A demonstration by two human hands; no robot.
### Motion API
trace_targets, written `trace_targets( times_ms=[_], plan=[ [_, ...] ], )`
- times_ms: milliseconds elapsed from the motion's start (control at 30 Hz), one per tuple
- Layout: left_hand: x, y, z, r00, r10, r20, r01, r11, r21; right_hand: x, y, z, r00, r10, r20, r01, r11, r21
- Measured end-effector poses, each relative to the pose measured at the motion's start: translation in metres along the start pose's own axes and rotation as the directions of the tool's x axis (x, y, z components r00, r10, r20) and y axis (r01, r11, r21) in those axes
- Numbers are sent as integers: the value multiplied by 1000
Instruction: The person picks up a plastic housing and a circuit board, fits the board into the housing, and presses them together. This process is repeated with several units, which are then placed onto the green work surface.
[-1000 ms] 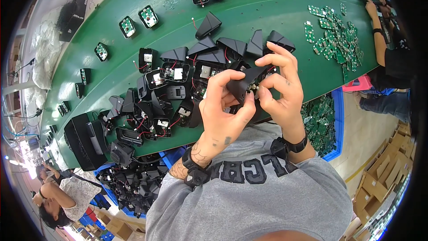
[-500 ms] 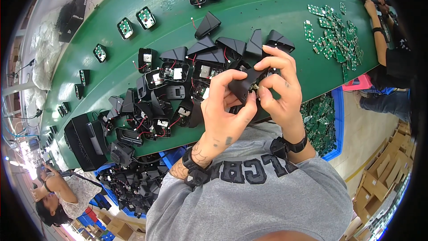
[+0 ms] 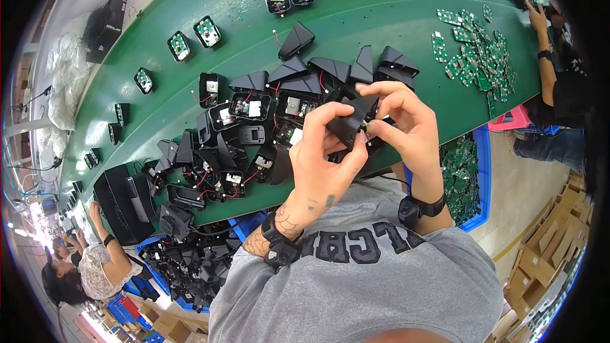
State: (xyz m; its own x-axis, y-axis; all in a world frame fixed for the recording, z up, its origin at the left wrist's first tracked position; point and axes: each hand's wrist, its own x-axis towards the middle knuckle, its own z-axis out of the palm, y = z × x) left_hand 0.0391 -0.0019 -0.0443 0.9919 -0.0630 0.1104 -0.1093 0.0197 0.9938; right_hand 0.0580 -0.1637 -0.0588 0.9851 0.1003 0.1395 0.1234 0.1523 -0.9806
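Note:
Between my two hands, over the near edge of the green table, is a black plastic housing [image 3: 347, 128]. My left hand [image 3: 325, 146] grips its left side, thumb along the lower edge and fingers over the top. On the right side, my right hand [image 3: 404, 124] is closed at the housing's open end, its thumb and fingers pinched near small parts that I cannot make out. Just beyond and left of my hands lie several black wedge-shaped housings [image 3: 298, 39] and open black shells [image 3: 250, 107] with white blocks and red wires inside.
Loose green circuit boards [image 3: 476, 51] are spread on the right of the green table [image 3: 356, 19]. A blue bin [image 3: 484, 178] of boards stands below its edge; black parts [image 3: 190, 260] fill another. Co-workers are at far left and far right, cardboard boxes [image 3: 546, 248] at lower right.
My right hand has shifted slightly right and down, its fingers drawn closer to the housing's end. My left hand keeps its hold. The co-worker at the left has reached an arm toward the table.

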Motion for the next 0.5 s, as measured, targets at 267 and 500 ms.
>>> trace_targets(
  times_ms=[267,500],
  plan=[
    [-6,-4,-4,989,145,40,-150,977,153,-1,-9,3,994,92,53,-97,991,96],
    [-14,-7,-2,998,55,-5,-54,998,29,3,-6,-2,988,90,129,-99,993,69]
  ],
)
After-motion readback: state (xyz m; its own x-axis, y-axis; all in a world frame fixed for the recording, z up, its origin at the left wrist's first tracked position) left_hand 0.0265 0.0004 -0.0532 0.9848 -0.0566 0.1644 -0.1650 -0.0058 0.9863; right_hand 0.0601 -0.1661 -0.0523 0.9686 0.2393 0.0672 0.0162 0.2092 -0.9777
